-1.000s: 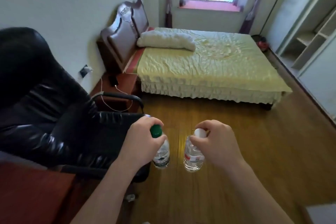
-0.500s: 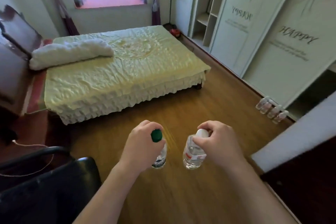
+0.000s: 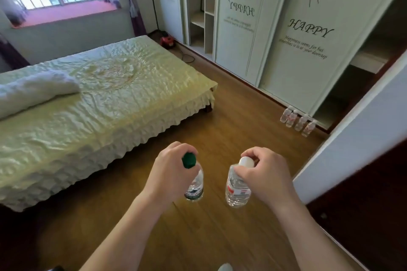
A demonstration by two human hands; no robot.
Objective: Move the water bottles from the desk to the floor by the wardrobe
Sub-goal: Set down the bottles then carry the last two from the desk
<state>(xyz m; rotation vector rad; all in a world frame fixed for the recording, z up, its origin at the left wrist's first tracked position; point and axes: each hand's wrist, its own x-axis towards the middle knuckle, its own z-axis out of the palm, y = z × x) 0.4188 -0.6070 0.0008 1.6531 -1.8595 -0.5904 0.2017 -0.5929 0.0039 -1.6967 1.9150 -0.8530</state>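
Since the earlier frame your view has swung further right: the black chair has dropped out of sight, and the wardrobe point(image 3: 293, 35) now fills the upper right of the frame. Your left hand point(image 3: 169, 174) is wrapped around the neck of the green-capped bottle point(image 3: 193, 185), fingers closed just under the cap. Your right hand point(image 3: 262, 174) pinches the white-capped bottle point(image 3: 236, 189) at its neck the same way. Both bottles hang upright above the wooden floor point(image 3: 220, 233), low in the centre, near each other but apart. Four more bottles point(image 3: 297, 121) stand in a row on the floor at the wardrobe's foot, at middle right. At left lies the bed point(image 3: 99, 94).
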